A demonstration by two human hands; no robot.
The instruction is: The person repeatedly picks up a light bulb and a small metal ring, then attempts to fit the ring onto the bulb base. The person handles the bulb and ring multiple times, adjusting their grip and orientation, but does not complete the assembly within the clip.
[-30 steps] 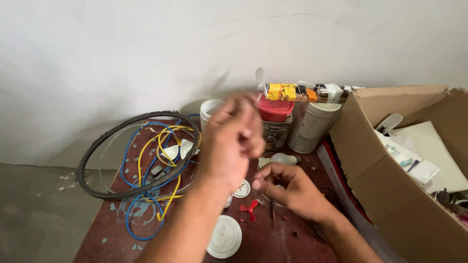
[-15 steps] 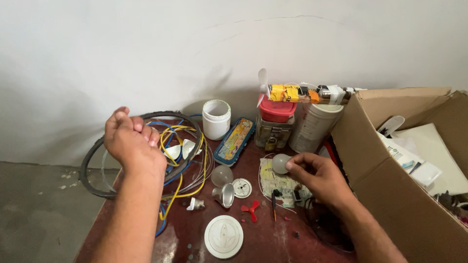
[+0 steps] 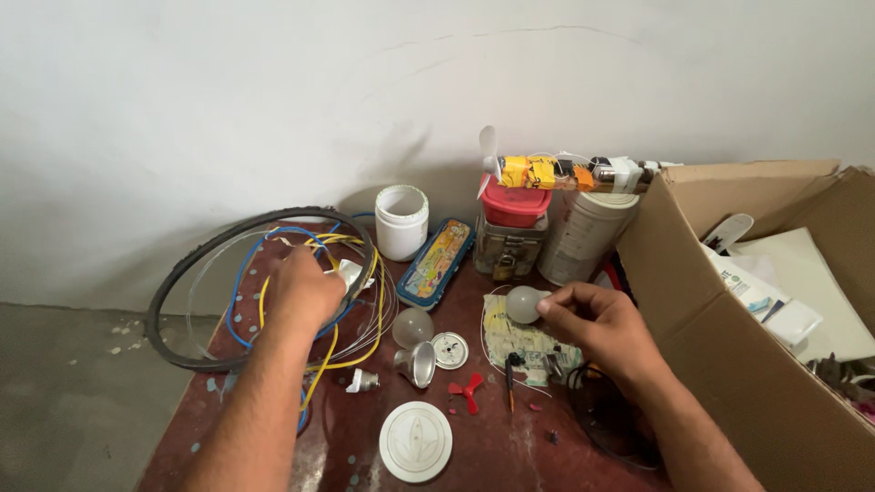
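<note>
Right hand (image 3: 597, 323) pinching bulb dome (image 3: 523, 304) lightly at fingertips; we'd keep it gentle. Left hand (image 3: 303, 293) closed over white piece (image 3: 351, 273) on wire coil (image 3: 273, 273), steadying wires.

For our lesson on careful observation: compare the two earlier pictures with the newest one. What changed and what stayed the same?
The left hand came down from mid-air onto the coiled wires, touching a small white part there. The right hand rose from the table, holding the frosted bulb dome in its fingertips. The white jar, round white lid, red propeller and cardboard box stayed put.
</note>
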